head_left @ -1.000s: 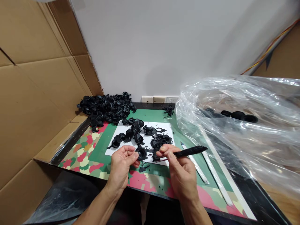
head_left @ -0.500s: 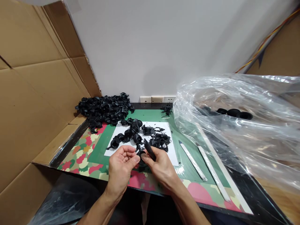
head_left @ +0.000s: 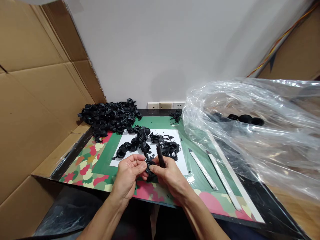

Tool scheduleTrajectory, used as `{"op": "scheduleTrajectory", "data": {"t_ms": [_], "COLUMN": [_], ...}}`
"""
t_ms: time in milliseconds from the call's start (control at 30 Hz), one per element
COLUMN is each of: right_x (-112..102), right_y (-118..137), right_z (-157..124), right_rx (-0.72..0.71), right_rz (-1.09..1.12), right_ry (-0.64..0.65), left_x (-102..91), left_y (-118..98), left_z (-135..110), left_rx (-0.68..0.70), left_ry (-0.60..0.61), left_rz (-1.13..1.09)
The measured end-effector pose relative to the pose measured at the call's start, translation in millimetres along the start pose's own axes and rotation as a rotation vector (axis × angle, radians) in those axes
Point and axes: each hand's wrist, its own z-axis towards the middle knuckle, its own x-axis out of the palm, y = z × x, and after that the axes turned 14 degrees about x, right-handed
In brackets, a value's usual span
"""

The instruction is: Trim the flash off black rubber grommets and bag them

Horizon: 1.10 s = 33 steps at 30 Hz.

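Near the front of the table, a round black rubber part (head_left: 150, 166) is held between both hands. My left hand (head_left: 131, 170) is closed, pinching the part's left edge between thumb and fingers. On the other side, my right hand (head_left: 170, 175) presses its thumb on the same part. A dark pen-like tool (head_left: 160, 155) also sticks up from the right hand's grip; its kind is unclear. Just beyond the fingers, several black ribbed rubber parts (head_left: 142, 135) lie on a white sheet (head_left: 116, 162), with a heap of black scraps (head_left: 171, 150) on their right.
A big pile of black rubber parts (head_left: 110, 115) sits at the back left beside a cardboard box (head_left: 42, 100). Two white-wrapped sticks (head_left: 203, 170) lie on the green mat (head_left: 102, 163). At right, a clear plastic bag (head_left: 225, 90) holds black round pieces (head_left: 245, 119).
The pen-like tool has tipped more upright in my right hand. The rubber part has turned, showing more of its round rim. My view has shifted slightly.
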Motion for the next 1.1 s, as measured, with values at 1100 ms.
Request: {"op": "scheduleTrajectory", "data": {"t_ms": [1100], "right_x": [-6.7], "right_y": [0.1], "right_z": [6.3], "right_rx": [-0.132], "right_rz": [-0.043], "right_ry": [-0.157], "left_x": [-11.0], "left_y": [8.2], "left_z": [10.2], "left_rx": [-0.05], "left_ry": [-0.002], "left_rz": [-0.02]}}
